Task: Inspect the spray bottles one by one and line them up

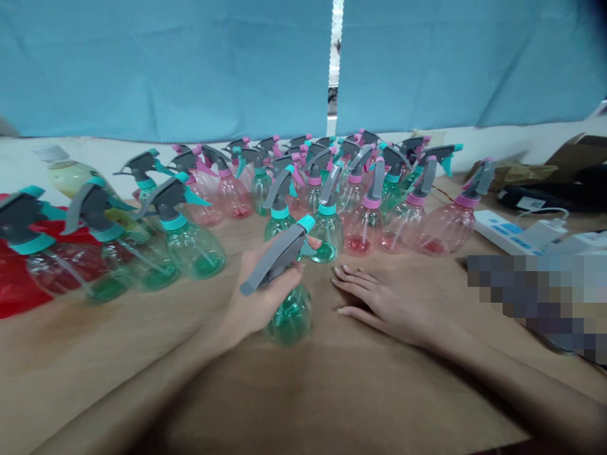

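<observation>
My left hand [268, 284] is wrapped around the neck of a green spray bottle [290, 319] with a grey trigger head and turquoise nozzle. The bottle stands near the middle of the table, its head leaning toward the upper right. Flat on the tabletop to its right lies my right hand [374, 300], fingers stretched out and holding nothing. Just beyond my hands are another green spray bottle [327, 237] and a pink spray bottle [363, 230]. My left fingers partly hide the held bottle's neck and trigger.
Many more green and pink spray bottles crowd the back of the brown table [265, 404]. Three green ones, including this bottle [196, 253], stand at left by a red plastic bag [19, 284]. At right lie a white power strip [507, 234] and a blurred-out device [535, 303].
</observation>
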`<move>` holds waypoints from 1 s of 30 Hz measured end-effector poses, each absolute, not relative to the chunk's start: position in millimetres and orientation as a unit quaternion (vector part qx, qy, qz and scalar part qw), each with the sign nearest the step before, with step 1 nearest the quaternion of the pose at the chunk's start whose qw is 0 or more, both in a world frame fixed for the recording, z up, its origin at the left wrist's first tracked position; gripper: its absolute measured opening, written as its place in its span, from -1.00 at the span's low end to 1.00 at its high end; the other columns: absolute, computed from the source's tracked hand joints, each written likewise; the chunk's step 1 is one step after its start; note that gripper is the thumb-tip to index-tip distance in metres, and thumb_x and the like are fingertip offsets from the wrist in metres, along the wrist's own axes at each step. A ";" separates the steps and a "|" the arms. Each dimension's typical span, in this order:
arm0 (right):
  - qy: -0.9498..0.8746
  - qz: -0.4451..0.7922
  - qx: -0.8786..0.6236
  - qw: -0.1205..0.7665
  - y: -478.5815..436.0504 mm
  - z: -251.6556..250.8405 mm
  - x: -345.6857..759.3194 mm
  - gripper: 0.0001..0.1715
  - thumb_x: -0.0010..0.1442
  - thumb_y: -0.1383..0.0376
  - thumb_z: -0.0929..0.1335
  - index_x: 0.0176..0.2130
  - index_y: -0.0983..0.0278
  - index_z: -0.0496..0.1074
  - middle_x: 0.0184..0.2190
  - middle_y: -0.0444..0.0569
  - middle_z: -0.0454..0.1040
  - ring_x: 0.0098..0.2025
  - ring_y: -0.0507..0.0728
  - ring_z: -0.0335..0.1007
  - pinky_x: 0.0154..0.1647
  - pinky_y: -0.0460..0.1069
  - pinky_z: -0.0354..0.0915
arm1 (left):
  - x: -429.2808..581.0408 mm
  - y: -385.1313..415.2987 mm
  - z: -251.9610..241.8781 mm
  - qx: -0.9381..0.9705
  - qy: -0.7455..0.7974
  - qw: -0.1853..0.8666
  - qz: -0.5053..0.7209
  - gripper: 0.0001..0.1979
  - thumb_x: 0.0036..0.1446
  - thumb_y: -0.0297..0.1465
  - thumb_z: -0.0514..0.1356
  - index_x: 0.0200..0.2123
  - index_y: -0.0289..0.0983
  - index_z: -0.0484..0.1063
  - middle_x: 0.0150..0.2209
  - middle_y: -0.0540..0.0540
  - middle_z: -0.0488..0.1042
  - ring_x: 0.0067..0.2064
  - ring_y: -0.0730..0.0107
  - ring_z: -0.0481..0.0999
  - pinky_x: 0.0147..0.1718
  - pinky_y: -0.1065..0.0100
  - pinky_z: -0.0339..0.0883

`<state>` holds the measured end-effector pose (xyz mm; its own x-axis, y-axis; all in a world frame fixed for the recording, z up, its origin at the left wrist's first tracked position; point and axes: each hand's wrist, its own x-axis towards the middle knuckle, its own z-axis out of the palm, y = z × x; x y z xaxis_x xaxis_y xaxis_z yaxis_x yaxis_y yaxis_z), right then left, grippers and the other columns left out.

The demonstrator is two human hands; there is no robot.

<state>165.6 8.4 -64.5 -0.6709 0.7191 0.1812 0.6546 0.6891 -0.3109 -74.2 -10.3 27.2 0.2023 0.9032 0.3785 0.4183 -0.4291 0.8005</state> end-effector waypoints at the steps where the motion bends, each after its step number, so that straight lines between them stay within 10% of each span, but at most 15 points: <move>1: -0.907 0.111 -0.378 0.148 8.5 -64.6 165.6 -0.27 0.30 -0.06 0.16 0.28 0.28 0.13 0.29 0.05 0.15 0.34 0.23 -0.01 0.32 0.20 0.03 | -73.2 -10.8 27.6 0.725 0.461 0.272 0.433 -0.84 0.08 -0.37 0.12 -0.32 -0.15 0.51 -0.51 0.06 0.38 -0.50 0.40 0.36 -0.35 0.34 0.33; 30: -0.908 0.114 -0.369 0.165 8.8 -66.1 166.5 -0.30 0.30 -0.04 0.18 0.30 0.21 0.11 0.28 0.04 0.17 0.33 0.25 0.02 0.30 0.24 0.06 | -70.1 -12.4 32.2 0.723 0.455 0.289 0.432 -0.84 0.09 -0.34 0.13 -0.29 -0.15 0.50 -0.56 0.04 0.32 -0.53 0.38 0.30 -0.40 0.30 0.31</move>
<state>166.5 8.8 -66.1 -0.6733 0.7074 0.2148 0.6322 0.7016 -0.3288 -70.1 -12.4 32.2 0.2113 0.9079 0.3620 0.4082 -0.4185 0.8113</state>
